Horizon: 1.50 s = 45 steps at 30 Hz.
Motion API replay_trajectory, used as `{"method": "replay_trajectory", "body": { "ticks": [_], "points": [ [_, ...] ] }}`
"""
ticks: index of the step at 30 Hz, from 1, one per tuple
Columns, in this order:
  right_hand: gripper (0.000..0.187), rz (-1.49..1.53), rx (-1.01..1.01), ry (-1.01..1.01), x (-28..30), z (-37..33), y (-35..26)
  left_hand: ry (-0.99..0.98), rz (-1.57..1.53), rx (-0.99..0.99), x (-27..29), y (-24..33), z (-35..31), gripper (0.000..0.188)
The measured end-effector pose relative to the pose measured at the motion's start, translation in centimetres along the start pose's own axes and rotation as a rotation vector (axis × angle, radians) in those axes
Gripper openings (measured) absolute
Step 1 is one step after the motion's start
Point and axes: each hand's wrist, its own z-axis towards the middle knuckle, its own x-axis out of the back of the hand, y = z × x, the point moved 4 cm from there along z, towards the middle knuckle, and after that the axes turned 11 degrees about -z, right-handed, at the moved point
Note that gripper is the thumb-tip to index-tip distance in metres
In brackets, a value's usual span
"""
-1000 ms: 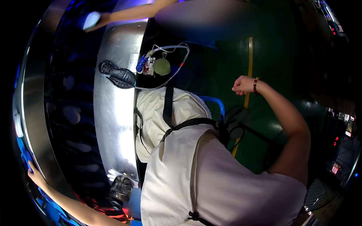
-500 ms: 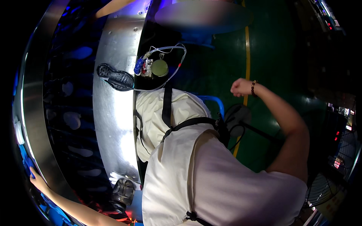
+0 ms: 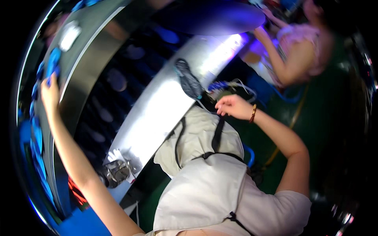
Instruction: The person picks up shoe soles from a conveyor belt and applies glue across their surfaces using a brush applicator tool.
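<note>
My left hand [image 3: 48, 92] stretches far out to the left, onto the grey rail [image 3: 84, 35] beyond a dark belt. Its fingertips reach a row of blue pieces [image 3: 52, 65]; blur hides whether it grips one. My right hand [image 3: 231, 106] is curled into a fist in front of my chest, against the top of my pale apron's black strap [image 3: 217, 135]. A bracelet sits on that wrist. Just beyond the fist lies a small device with white wires [image 3: 224, 87]. A dark shoe part [image 3: 188, 80] rests on the shiny metal table [image 3: 157, 114].
A dark belt [image 3: 114, 78] with pale oval shapes runs between rail and table. A dark shiny object on white paper [image 3: 116, 173] sits at the table's near end. Another person in a pink top [image 3: 303, 51] works at the upper right. Green floor [image 3: 315, 118] lies to the right.
The view has swung round. My left hand rose along the rail to the blue pieces. My right fist came down from the right to the apron strap at my chest.
</note>
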Motion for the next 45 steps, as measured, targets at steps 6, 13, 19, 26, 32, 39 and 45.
{"method": "replay_trajectory", "body": {
  "ticks": [6, 13, 19, 26, 32, 39, 45],
  "points": [
    [0.042, 0.522, -0.340, -0.267, -9.1, 9.6, 3.6, 0.052, -0.011, 0.113, 1.5, 7.4, -3.9, 0.049],
    [0.101, 1.082, -0.649, 0.113, -13.1, 11.9, 13.9, 0.114, -0.098, 0.144, 2.2, 9.6, -5.7, 0.039],
    [0.056, 1.276, -0.682, 0.390, -12.1, 12.6, 17.0, 0.055, -0.191, 0.118, 2.4, 10.6, -5.3, 0.034],
    [0.044, 1.267, -0.526, 0.704, -9.6, 11.5, 11.5, -0.156, -0.045, 0.136, 0.0, 15.6, -3.1, 0.035],
    [0.039, 1.217, -0.478, 0.749, -8.0, 12.1, 12.4, -0.135, -0.411, -0.032, -3.9, 20.9, -2.9, 0.032],
    [0.034, 1.134, -0.219, 0.762, -5.8, 11.5, 5.0, 0.199, -0.501, -0.256, -0.9, 18.9, -6.7, 0.018],
    [0.036, 1.103, 0.155, 0.676, -2.9, 14.2, 0.6, 0.728, -1.502, 0.303, 2.1, 16.0, -19.3, 0.026]
  ]
}}
